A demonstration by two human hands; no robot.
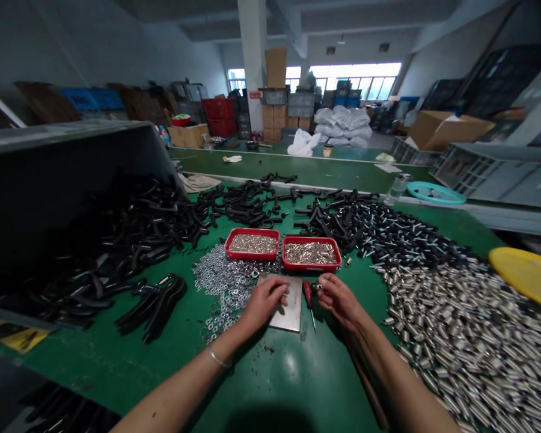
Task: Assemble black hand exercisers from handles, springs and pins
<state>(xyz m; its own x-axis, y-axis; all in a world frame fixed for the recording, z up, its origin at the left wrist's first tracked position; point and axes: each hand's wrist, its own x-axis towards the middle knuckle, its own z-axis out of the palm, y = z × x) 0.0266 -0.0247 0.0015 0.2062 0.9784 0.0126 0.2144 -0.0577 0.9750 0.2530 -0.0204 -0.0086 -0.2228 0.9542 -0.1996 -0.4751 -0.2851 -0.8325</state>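
My left hand (270,296) is over a flat metal plate (291,316), fingers curled with the thumb against them. What it holds, if anything, is too small to make out. To the plate's right, my right hand (340,300) pinches a small shiny metal part (318,287) between thumb and fingertips. A screwdriver with a red handle (308,293) lies between the plate and that hand. Loose metal nuts (225,288) are spread left of the plate. Two red trays stand beyond my hands: the left tray (252,258) and the right tray (312,267) hold small metal pieces.
Metal cylinders (469,337) are heaped at right, below black-headed screws (401,231). Black clamp-like parts (153,307) lie at left and spill from a grey crate (157,150). A brown stick (365,379) lies under my right forearm. A yellow lid (527,276) is far right.
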